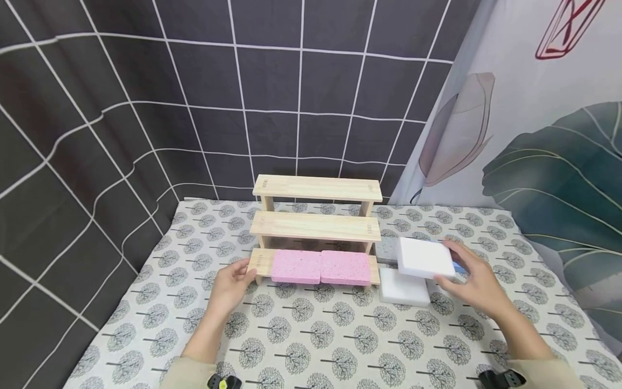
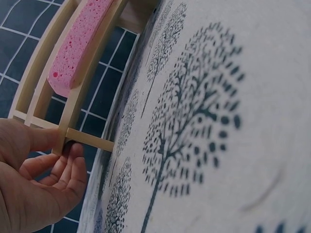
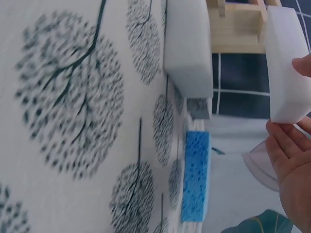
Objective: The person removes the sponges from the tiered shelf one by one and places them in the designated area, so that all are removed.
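A three-step wooden rack (image 1: 315, 225) stands on the table. My left hand (image 1: 228, 289) pinches the left end of its lowest step, thumb on one face and fingers curled at the other, as the left wrist view shows. Two pink sponges, one at left (image 1: 296, 266) and one at right (image 1: 345, 267), lie side by side on that step. My right hand (image 1: 473, 281) holds a white sponge (image 1: 426, 257) by its right end, raised right of the rack. Below it, a second white sponge (image 1: 403, 289) lies flat on the table.
Behind the white sponges lie a grey sponge (image 1: 386, 249) and a blue sponge (image 3: 196, 177), the blue one largely covered in the head view. A tree-print cloth (image 1: 301, 346) covers the table. Dark grid-patterned fabric (image 1: 272, 81) hangs behind, a leaf-print curtain (image 1: 559, 178) at right.
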{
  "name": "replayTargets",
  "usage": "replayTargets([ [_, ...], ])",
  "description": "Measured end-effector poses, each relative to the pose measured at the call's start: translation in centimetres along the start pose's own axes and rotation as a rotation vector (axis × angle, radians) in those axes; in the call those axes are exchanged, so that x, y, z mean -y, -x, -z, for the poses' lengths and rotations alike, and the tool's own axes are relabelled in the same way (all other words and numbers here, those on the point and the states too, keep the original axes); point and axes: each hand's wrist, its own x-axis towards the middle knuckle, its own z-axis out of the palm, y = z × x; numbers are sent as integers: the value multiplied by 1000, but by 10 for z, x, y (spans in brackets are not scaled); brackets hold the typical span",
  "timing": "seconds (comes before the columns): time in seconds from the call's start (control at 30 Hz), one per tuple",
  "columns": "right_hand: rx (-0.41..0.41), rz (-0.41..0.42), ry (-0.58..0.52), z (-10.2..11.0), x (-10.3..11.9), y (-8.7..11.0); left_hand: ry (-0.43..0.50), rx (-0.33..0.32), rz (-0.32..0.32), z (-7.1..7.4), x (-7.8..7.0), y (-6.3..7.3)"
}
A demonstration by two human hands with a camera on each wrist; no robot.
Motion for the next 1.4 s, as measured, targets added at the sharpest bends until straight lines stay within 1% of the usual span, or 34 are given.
replayTargets([
  [0.23,10,-4,-13,6,-10,12,-21,-6,1,0,1,-1],
  [0.47,50,-104,32,16,-25,26,-19,4,-6,0,1,-1],
  [0.57,61,-117,33,22,-31,33,-12,4,-3,-1,1,-1],
  [0.8,87,-201,124,32,-40,46,-13,-3,-6,-1,2,-1],
  [0.87,90,-203,127,33,-44,50,-11,-3,-4,-1,1,-1],
  [0.97,84,-182,95,34,-50,55,-9,-5,-4,-1,1,-1],
  [1.03,78,-176,92,35,-53,57,-7,-3,-4,-1,2,-1],
  [1.1,75,-178,119,35,-54,59,-11,-4,-3,-1,2,-1],
  [1.23,99,-198,176,35,-57,61,-20,-2,-4,0,2,-1],
  [1.4,140,-214,183,34,-62,64,-26,0,-6,0,2,0],
])
